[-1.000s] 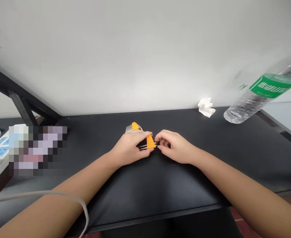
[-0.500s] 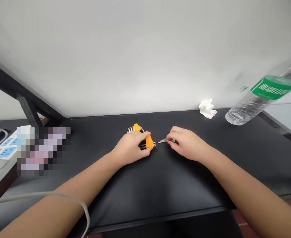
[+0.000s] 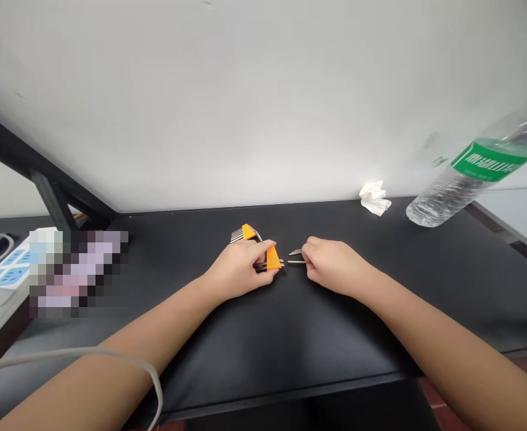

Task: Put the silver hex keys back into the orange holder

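Note:
My left hand (image 3: 245, 266) pinches an orange holder (image 3: 273, 257) between thumb and fingers, with a few metal keys poking out at its right edge. Just behind that hand lies a second orange piece (image 3: 248, 231) with several thin metal keys (image 3: 236, 235) fanned out to its left. Closed around metal keys is my right hand (image 3: 330, 260); one straight key (image 3: 296, 262) points left toward the holder, with a small gap between them. Shorter key ends (image 3: 294, 252) show just above it. The rest of those keys is hidden by my fingers.
On the black table (image 3: 290, 335) a crumpled white tissue (image 3: 375, 198) lies near the wall. A clear bottle with a green label (image 3: 490, 160) stands at the right. At the left are a white power strip (image 3: 14, 272), a blurred purple item (image 3: 84, 269) and a pale cable (image 3: 111, 353).
My right hand has shifted slightly, and a single key now sticks out apart from the others. The orange holder in my left hand has turned a little.

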{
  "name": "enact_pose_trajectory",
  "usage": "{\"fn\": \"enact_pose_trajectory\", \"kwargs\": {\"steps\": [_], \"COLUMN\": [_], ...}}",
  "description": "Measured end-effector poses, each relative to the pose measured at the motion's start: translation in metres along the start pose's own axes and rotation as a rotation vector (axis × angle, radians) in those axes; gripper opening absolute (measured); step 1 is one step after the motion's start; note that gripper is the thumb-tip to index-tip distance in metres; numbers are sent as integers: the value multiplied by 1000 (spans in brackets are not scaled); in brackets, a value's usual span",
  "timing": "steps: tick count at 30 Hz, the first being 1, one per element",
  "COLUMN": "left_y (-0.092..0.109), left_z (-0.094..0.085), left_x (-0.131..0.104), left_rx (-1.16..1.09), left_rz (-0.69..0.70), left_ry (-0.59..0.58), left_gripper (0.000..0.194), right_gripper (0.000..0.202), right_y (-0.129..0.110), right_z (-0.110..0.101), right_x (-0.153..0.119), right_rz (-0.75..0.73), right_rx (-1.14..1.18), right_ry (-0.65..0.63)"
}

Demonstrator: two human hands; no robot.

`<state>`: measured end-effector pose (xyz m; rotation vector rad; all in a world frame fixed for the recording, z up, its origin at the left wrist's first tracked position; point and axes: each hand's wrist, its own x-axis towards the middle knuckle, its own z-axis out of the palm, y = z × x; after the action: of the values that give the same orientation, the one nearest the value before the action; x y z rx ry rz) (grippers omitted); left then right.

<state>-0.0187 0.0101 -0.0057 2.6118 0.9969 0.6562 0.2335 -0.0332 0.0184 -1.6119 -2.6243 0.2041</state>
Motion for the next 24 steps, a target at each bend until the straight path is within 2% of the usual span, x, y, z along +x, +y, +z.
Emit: {"fn": "enact_pose_trajectory", "kwargs": {"steps": [8, 18, 24], "left_y": [1, 5, 5], "left_z": [-1, -1, -3], "left_x": [-1, -1, -1], "left_rx": [-17, -13, -17], "left_rz": [-1, 49, 41], "left_ry": [-2, 6, 21], "left_gripper": [40, 40, 40], "right_gripper": [16, 21, 20], "right_y": [3, 0, 3], "right_z": [1, 0, -5], "right_x": [-3, -4, -6], "right_rz": [-120, -209, -195], "right_rx": [308, 313, 318], "right_ry": [188, 234, 285]}}
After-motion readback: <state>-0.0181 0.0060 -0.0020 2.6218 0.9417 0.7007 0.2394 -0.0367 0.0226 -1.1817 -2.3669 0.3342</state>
